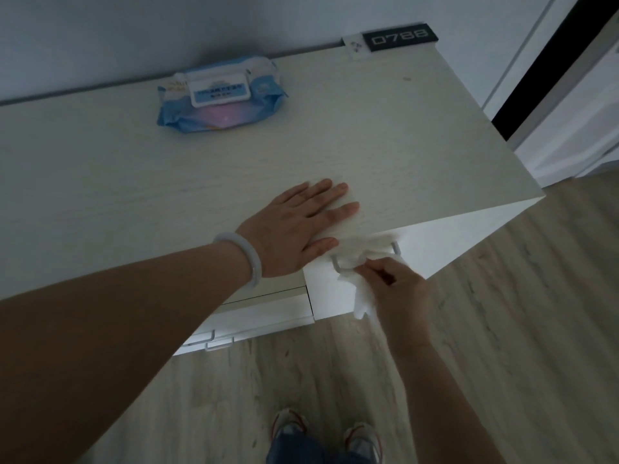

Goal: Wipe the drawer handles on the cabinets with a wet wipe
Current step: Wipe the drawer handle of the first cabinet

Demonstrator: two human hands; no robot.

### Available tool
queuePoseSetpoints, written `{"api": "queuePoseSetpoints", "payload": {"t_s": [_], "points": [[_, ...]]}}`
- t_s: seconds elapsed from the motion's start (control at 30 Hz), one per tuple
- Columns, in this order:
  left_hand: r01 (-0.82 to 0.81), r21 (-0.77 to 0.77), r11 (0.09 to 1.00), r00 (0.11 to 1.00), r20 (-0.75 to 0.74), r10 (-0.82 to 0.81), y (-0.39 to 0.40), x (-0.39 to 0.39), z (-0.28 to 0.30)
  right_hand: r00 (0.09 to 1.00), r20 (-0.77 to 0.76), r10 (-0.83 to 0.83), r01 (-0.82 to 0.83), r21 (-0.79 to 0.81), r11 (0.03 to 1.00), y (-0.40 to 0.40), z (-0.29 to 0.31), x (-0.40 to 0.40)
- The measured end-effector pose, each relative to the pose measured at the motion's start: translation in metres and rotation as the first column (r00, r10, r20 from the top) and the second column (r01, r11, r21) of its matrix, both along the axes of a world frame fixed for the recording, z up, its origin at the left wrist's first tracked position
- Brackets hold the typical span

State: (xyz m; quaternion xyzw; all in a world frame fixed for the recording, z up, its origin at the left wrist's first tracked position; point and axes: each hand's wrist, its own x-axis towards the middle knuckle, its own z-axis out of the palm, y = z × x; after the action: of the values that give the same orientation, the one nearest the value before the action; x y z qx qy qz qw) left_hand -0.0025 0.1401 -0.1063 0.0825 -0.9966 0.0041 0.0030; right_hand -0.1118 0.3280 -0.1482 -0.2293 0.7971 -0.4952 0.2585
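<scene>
left hand flat, fingers straight; right hand fingers pinched

Dim, soft-focus, wide-angle edge distortion

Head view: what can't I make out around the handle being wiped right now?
- Drawer handle: its middle is hidden by the wet wipe.
- Right hand: fingertips buried in the wipe.
- Lower handles: half hidden by the left arm.
- Wipes pack: label too blurred to read.
</scene>
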Motion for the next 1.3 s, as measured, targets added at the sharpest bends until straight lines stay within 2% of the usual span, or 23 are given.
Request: {"api": "queuePoseSetpoints", "payload": {"t_s": [0.07,0.2,0.4,0.47,0.53,0.6,0.7,0.8,0.93,1.07,1.3], "points": [[0.000,0.004,1.000,1.000,0.002,0.000,0.001,0.000,0.001,0.998,0.070,0.004,-0.004,0.005,1.000,-0.002,0.006,-0.002],[-0.009,0.005,1.000,1.000,0.011,0.009,0.001,0.000,0.001,0.995,-0.040,0.088,-0.086,0.049,0.995,-0.020,0.015,0.023],[-0.008,0.007,1.000,1.000,0.013,0.008,0.001,0.000,0.002,0.997,0.076,0.012,-0.019,0.090,0.996,-0.008,0.017,0.003],[-0.009,0.007,1.000,1.000,0.011,0.009,0.001,0.000,0.002,0.998,0.043,0.050,-0.055,0.124,0.991,-0.015,0.019,0.005],[-0.010,0.004,1.000,1.000,0.008,0.010,0.002,0.001,0.002,0.997,-0.015,0.081,-0.077,0.151,0.985,-0.023,0.018,0.009],[-0.010,0.005,1.000,1.000,0.009,0.010,0.001,0.001,0.001,0.977,-0.176,0.119,-0.085,0.192,0.978,-0.023,0.016,0.012],[-0.008,0.005,1.000,1.000,0.009,0.008,0.001,0.000,0.001,0.834,-0.540,0.115,-0.036,0.155,0.987,-0.016,0.009,0.013],[-0.009,0.006,1.000,1.000,0.004,0.009,0.001,0.000,0.001,0.734,-0.667,0.132,-0.073,0.116,0.991,-0.011,0.000,0.014],[-0.010,0.004,1.000,1.000,0.001,0.010,0.001,0.000,0.000,0.737,-0.665,0.121,-0.075,0.097,0.992,-0.016,-0.009,0.023],[-0.014,0.002,1.000,1.000,0.004,0.014,0.001,0.000,0.001,0.830,-0.553,0.077,-0.096,-0.005,0.995,-0.024,-0.009,0.035],[-0.010,0.003,1.000,1.000,-0.005,0.010,0.001,0.000,0.001,0.885,-0.462,0.048,-0.073,-0.037,0.997,-0.017,-0.005,0.014]]}}
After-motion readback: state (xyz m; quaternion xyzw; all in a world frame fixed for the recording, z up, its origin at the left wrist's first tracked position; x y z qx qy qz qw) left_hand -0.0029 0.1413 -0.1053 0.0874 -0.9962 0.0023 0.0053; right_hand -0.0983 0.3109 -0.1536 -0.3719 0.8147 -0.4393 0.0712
